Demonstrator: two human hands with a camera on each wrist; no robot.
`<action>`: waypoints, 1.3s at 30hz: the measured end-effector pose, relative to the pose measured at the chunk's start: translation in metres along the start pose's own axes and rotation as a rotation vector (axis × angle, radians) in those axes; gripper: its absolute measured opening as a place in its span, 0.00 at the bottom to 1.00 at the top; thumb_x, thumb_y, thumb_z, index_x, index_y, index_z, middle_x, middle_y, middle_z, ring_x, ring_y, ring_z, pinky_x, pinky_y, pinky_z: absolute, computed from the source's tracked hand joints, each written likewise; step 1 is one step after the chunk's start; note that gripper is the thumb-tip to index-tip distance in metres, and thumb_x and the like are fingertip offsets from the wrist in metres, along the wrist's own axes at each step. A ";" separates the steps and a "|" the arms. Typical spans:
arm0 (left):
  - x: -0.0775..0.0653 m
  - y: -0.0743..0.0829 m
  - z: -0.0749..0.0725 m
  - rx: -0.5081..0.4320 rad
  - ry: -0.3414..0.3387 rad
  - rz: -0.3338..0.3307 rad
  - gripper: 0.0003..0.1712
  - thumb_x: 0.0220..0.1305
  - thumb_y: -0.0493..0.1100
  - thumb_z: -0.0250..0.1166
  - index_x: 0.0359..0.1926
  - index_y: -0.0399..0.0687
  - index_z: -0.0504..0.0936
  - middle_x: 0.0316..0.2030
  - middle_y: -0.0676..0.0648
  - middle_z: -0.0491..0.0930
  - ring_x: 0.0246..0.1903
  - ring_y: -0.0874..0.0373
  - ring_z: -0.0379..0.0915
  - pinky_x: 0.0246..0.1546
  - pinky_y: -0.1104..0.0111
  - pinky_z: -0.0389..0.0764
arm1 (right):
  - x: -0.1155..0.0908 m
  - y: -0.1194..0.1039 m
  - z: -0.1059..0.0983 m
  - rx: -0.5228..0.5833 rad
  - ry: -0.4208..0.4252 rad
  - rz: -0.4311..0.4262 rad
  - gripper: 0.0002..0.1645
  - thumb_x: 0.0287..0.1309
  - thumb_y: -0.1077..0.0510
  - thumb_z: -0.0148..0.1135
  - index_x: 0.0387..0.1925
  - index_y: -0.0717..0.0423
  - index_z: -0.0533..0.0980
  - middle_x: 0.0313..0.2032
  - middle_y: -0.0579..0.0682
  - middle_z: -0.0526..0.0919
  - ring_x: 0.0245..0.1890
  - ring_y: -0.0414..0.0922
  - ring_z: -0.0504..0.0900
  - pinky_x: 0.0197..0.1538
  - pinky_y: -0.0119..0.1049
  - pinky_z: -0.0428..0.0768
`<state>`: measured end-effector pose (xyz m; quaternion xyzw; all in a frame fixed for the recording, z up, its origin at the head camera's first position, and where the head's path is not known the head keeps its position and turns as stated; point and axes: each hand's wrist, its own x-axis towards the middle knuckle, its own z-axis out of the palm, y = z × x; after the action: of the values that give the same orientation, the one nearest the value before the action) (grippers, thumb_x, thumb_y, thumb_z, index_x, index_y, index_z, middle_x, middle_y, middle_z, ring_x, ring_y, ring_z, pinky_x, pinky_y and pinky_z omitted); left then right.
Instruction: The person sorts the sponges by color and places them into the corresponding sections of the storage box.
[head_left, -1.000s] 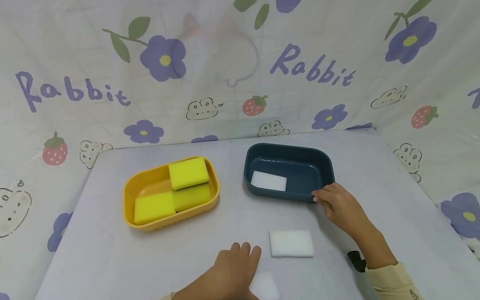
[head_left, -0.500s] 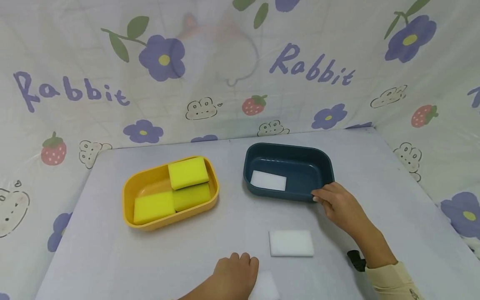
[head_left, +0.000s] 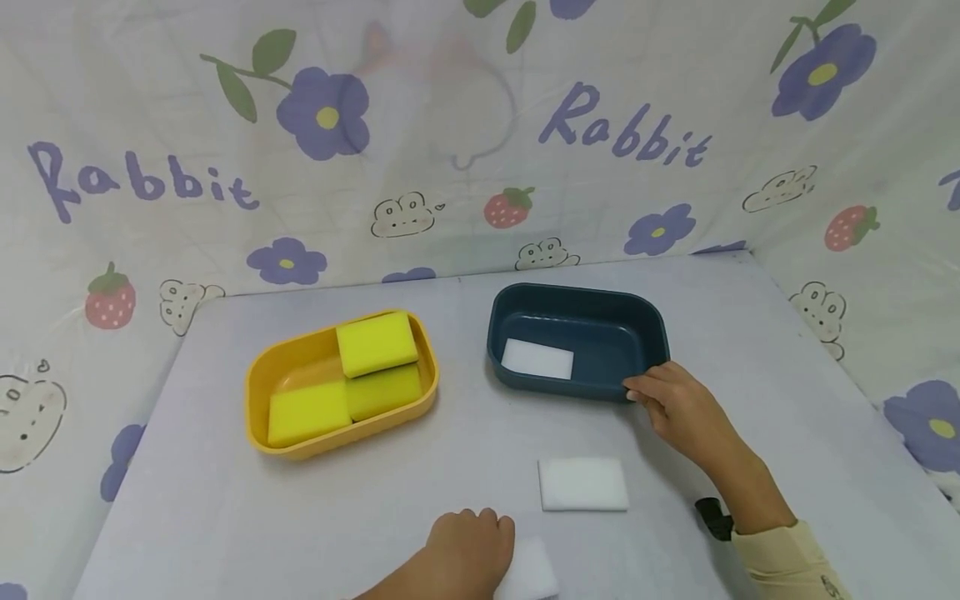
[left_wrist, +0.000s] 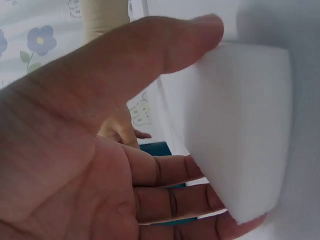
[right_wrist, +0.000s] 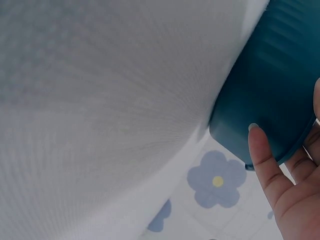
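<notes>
Low in the head view, my left hand holds a white sponge by its edges. The left wrist view shows this white block between the thumb on one edge and the fingertips on the opposite edge. My right hand grips the near right corner of a dark teal plastic bin, thumb outside the wall. Inside that bin lies another white sponge, at its left end. A third white sponge lies flat on the table between my hands.
At the left stands a yellow bin with yellow sponges in it, one stacked partly on another. A printed cloth hangs behind the table. Near my right wrist is a small black object.
My left hand has drawn back slightly and its fingers have curled in on the white sponge at the near edge. My right hand stays on the bin's rim.
</notes>
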<state>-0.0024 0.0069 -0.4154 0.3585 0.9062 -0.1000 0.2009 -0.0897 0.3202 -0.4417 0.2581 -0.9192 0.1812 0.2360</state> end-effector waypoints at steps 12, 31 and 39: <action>0.003 -0.018 -0.013 -0.101 0.128 0.051 0.35 0.45 0.65 0.77 0.43 0.48 0.74 0.30 0.52 0.70 0.27 0.59 0.69 0.20 0.66 0.73 | 0.002 0.001 -0.003 -0.006 -0.006 0.019 0.12 0.47 0.71 0.75 0.37 0.61 0.86 0.30 0.49 0.83 0.35 0.48 0.78 0.35 0.44 0.82; 0.016 -0.057 -0.067 -0.231 0.283 -0.016 0.39 0.55 0.60 0.75 0.60 0.45 0.74 0.47 0.46 0.79 0.41 0.53 0.73 0.41 0.61 0.80 | 0.000 -0.001 -0.001 -0.005 -0.015 0.026 0.11 0.49 0.71 0.75 0.37 0.61 0.86 0.30 0.49 0.82 0.35 0.47 0.77 0.35 0.43 0.82; 0.026 -0.063 -0.079 -0.224 0.351 -0.032 0.39 0.55 0.61 0.75 0.61 0.46 0.75 0.49 0.45 0.79 0.42 0.53 0.73 0.41 0.61 0.81 | 0.000 -0.001 -0.001 -0.002 -0.007 0.021 0.11 0.49 0.71 0.74 0.36 0.61 0.86 0.30 0.49 0.82 0.35 0.47 0.77 0.34 0.42 0.82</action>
<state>-0.0859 0.0030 -0.3536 0.3315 0.9382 0.0625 0.0769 -0.0883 0.3201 -0.4405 0.2490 -0.9228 0.1818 0.2311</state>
